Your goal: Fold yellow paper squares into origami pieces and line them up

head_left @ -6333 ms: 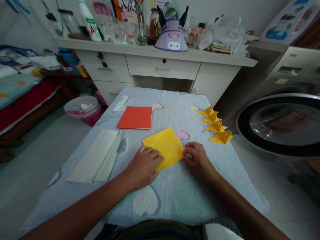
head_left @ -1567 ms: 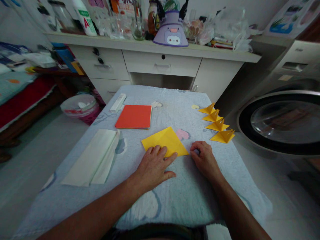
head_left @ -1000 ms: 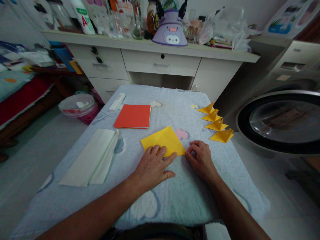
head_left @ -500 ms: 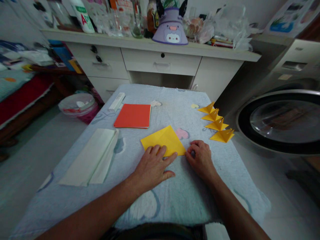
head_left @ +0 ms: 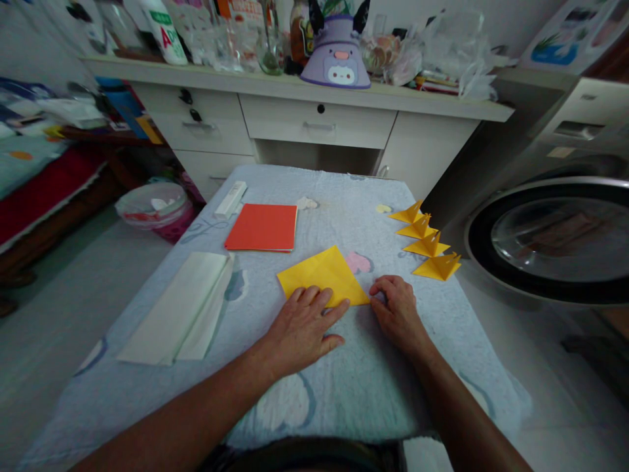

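A folded sheet of yellow origami paper [head_left: 322,269] lies on the cloth-covered table, its top corner pointing away from me. My left hand [head_left: 304,328] rests flat across its near edge, fingers spread and thumb held apart. At the paper's right corner is my right hand [head_left: 396,308], with its fingers curled and thumb and index closed at the tip. The fingertips partly hide that corner. Several folded yellow paper pieces [head_left: 437,267] with raised points stand in a row to the right.
A stack of red-topped square paper [head_left: 262,227] lies behind my left hand, beside a small white box [head_left: 230,200]. Folded pale sheets [head_left: 179,308] lie at the left on the patterned tablecloth [head_left: 344,373]. A washing machine [head_left: 550,196] stands at the right, a pink bin [head_left: 157,210] at the left.
My right hand has shifted slightly to the right, and the yellow paper's right corner now reaches a little farther that way. My left hand has stayed nearly in place on the paper.
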{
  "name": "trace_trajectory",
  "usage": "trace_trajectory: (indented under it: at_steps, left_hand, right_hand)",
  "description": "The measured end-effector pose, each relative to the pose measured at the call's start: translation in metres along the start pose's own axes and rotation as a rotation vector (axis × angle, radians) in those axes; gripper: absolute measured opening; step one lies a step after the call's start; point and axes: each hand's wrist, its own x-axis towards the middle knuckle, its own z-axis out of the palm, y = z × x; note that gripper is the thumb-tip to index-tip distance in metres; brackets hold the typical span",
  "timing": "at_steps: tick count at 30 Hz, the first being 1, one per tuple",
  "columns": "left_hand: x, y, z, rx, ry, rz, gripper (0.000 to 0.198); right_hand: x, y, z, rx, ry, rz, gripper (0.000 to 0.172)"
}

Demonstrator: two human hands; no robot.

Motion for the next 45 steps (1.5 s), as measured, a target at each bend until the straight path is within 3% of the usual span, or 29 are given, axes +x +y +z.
trace_trajectory:
  at_steps: [5, 17, 24, 32, 40, 45]
  left_hand:
    - [0.001, 0.0, -0.001, 0.019, -0.001, 0.008, 0.06]
    - [0.0, -0.001, -0.001, 0.017, 0.004, 0.012, 0.059]
    - [-0.001, -0.001, 0.0, -0.001, 0.01, 0.013, 0.06]
    - [-0.001, -0.001, 0.0, 0.01, 0.016, 0.015, 0.059]
    - [0.001, 0.0, -0.003, 0.031, 0.001, 0.02, 0.058]
    - [0.001, -0.001, 0.0, 0.032, 0.002, 0.013, 0.062]
  right_hand:
    - [0.002, 0.002, 0.0, 0.058, 0.034, 0.014, 0.019]
    - [-0.001, -0.007, 0.005, -0.169, 0.033, 0.027, 0.024]
    - [-0.003, -0.009, 0.002, -0.154, 0.012, 0.016, 0.036]
    - [-0.001, 0.001, 0.004, -0.044, 0.083, 0.049, 0.032]
    - [-0.003, -0.016, 0.011, -0.325, 0.075, 0.049, 0.06]
    - [-0.004, -0.019, 0.013, -0.38, 0.085, 0.027, 0.066]
